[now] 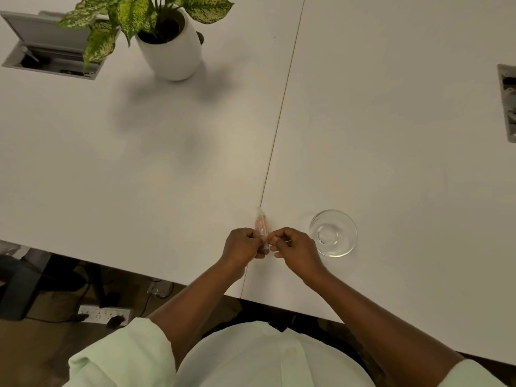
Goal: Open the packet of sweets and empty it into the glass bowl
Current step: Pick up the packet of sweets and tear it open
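Left hand [243, 243] and right hand [293, 247] pinch near end of small clear packet of orange-pink sweets [262, 225] between them, just above white counter [167, 152]. Empty round clear glass bowl [333, 233] at 3 o'clock, just beside right hand. White-potted speckled green plant [170, 37] at 11 o'clock, well apart.

Clear glossy glass bowl [333, 233], matt white table [391, 135], transparent shiny plastic packet [262, 224]

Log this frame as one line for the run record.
stage: opening | left hand: grip on packet | right hand: grip on packet | glass bowl: empty, right of hands | packet: above table
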`<state>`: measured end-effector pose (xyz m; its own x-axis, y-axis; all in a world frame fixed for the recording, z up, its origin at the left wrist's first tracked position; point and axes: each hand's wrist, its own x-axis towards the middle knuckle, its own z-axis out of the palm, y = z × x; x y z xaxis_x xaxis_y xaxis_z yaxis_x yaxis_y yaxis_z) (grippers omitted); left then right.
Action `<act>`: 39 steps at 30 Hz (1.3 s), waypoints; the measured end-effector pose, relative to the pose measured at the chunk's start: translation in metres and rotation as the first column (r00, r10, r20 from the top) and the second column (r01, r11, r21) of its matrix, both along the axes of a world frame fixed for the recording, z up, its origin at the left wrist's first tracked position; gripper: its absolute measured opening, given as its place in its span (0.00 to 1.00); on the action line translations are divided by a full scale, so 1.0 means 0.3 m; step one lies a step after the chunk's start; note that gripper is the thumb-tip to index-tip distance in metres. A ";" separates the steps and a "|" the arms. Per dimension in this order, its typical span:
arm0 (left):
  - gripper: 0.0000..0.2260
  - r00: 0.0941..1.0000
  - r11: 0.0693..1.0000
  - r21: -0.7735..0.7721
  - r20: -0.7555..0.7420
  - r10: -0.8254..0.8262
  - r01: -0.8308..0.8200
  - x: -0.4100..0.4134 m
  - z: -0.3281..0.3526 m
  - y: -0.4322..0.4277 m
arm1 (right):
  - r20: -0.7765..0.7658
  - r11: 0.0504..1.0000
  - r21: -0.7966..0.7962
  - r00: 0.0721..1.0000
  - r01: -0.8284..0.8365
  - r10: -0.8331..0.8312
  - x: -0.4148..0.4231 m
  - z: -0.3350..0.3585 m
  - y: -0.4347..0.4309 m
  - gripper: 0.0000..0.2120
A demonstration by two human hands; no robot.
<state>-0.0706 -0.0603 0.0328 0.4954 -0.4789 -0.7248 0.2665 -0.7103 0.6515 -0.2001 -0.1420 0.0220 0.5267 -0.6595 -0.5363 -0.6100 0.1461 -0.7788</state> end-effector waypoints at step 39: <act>0.09 0.961 0.962 -0.050 -0.065 -0.270 0.267 -0.068 -0.019 -0.067 | -0.062 0.888 0.419 0.982 0.187 -0.177 -0.057 0.046 -0.106 0.15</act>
<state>-0.0910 -0.0805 0.0271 0.2931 -0.6168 -0.7305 0.1162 -0.7354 0.6675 -0.2171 -0.1737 0.0357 0.4046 -0.4522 -0.7949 -0.5570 0.5676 -0.6064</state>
